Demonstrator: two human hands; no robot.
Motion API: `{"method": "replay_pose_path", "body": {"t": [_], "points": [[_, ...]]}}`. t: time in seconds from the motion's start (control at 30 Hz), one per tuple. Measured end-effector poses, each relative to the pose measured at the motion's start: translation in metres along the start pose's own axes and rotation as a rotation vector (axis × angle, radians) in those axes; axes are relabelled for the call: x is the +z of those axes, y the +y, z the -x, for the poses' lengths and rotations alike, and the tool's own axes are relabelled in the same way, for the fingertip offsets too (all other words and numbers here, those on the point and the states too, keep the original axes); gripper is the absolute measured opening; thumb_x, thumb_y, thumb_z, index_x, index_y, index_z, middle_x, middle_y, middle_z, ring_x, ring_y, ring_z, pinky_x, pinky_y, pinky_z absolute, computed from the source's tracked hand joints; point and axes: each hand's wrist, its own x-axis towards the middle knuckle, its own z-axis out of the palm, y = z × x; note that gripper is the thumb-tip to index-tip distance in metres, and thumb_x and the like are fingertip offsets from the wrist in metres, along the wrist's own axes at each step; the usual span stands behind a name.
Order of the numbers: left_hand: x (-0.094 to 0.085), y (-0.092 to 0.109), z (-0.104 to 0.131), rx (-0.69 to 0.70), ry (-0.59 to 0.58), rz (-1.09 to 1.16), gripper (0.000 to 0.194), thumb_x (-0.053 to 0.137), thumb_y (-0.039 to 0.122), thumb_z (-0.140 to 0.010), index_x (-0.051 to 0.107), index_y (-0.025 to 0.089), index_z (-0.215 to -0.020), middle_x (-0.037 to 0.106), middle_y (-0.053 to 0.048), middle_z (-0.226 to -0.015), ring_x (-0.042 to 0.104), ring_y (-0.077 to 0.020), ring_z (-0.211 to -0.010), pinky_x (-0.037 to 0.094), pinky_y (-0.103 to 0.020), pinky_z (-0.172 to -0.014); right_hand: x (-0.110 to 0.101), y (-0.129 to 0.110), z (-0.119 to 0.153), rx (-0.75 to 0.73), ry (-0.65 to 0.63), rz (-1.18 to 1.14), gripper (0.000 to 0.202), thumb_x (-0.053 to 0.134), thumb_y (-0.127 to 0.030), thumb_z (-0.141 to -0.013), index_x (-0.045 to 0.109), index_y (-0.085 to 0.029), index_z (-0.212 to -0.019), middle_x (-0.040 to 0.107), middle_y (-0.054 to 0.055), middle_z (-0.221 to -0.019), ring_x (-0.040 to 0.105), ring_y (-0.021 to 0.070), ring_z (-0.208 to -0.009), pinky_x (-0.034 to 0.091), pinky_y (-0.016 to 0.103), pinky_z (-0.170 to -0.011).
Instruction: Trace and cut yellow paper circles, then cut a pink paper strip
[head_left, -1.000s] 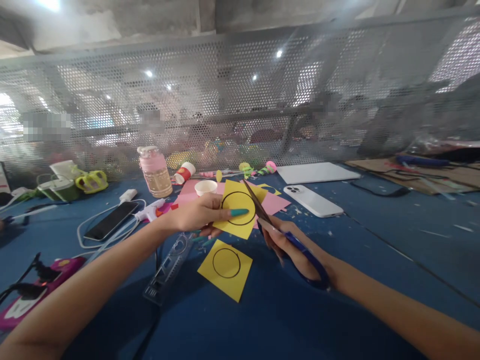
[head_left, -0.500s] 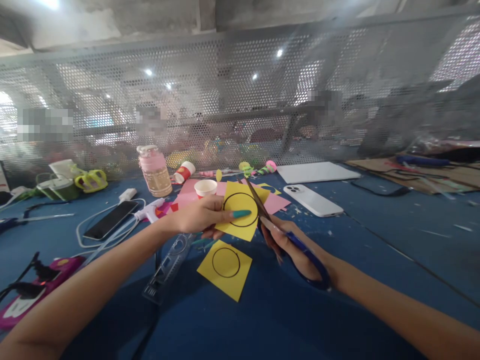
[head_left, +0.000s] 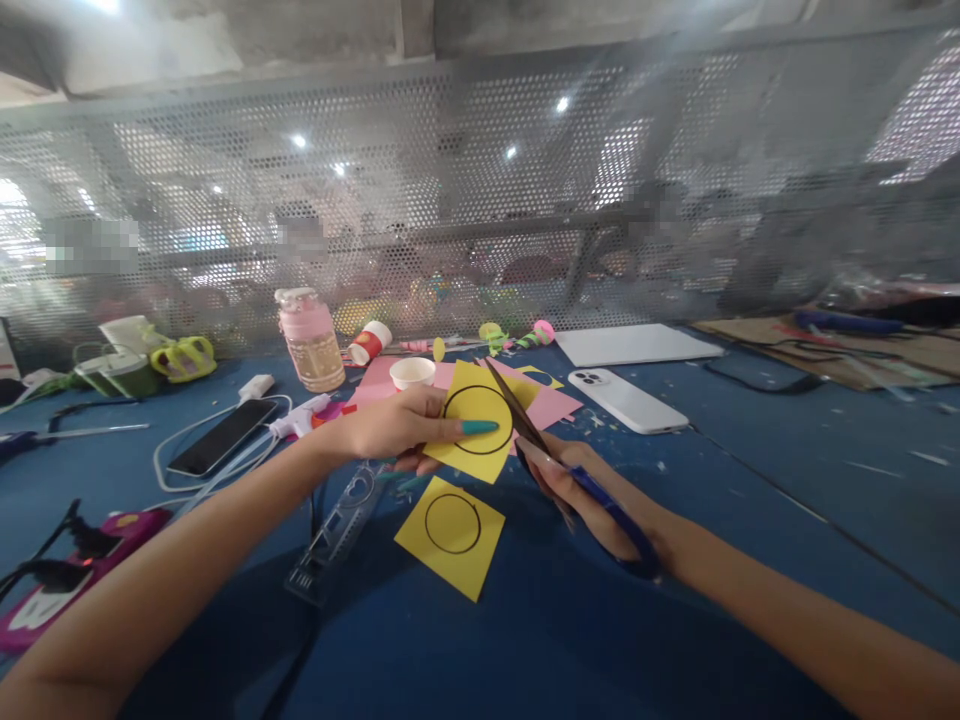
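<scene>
"How will the nearest piece, the loose yellow paper square (head_left: 452,540) on the blue table (head_left: 562,640), handle?"

"Light, thin and easily creased, I'd judge; best taken by a corner, off its black circle (head_left: 453,523)."

"And the one beyond?"

"That second yellow paper square (head_left: 484,408) is held above the table, pinched between the left hand's (head_left: 397,425) thumb and fingers. It probably flexes, so an edge grip suits it."

"The right hand (head_left: 611,478)?"

"Curled round blue-handled metal scissors (head_left: 616,512), blades close by the square's right edge; touching or not, I can't tell."

"Its look?"

"Bright yellow, with a drawn black ring (head_left: 480,402) partly under a teal thumbnail (head_left: 478,427)."
</scene>
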Motion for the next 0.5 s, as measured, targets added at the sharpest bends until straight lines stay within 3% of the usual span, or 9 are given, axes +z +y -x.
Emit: {"method": "replay_pose_path", "body": {"t": [0.1, 0.37, 0.5], "points": [[-0.001, -0.0004, 0.0001, -0.01, -0.016, 0.035, 0.037, 0.057, 0.046, -0.079, 0.05, 0.015, -0.061, 0.045, 0.006, -0.037, 0.034, -0.0026, -0.027, 0.022, -0.014, -0.026, 0.0, 0.0002, -0.0002, 0.016, -0.012, 0.004, 0.048, 0.026, -0.067, -0.082, 0.039, -0.022, -0.071, 0.035, -0.003, -0.053, 0.031, 0.0114, -0.047, 0.026, 0.028, -0.044], [-0.0031, -0.0021, -0.0002, -0.005, -0.018, -0.024, 0.045, 0.055, 0.051, -0.079, 0.051, 0.014, -0.052, 0.047, 0.003, -0.036, 0.033, -0.0026, -0.026, 0.022, -0.015, -0.026, 0.0003, 0.0007, 0.0005, 0.022, -0.01, -0.02, 0.047, 0.027, -0.066, -0.082, 0.039, -0.022, -0.07, 0.034, -0.005, -0.049, 0.029, 0.0101, -0.043, 0.025, 0.028, -0.042], [-0.0033, -0.0005, -0.0008, -0.029, 0.006, -0.036, 0.045, 0.056, 0.048, -0.079, 0.051, 0.013, -0.051, 0.049, 0.002, -0.036, 0.037, -0.0029, -0.026, 0.027, -0.015, -0.028, -0.0012, 0.0021, 0.0016, 0.031, -0.014, -0.028, 0.045, 0.028, -0.063, -0.084, 0.038, -0.022, -0.07, 0.035, -0.005, -0.049, 0.031, 0.0091, -0.041, 0.026, 0.027, -0.041]]}}
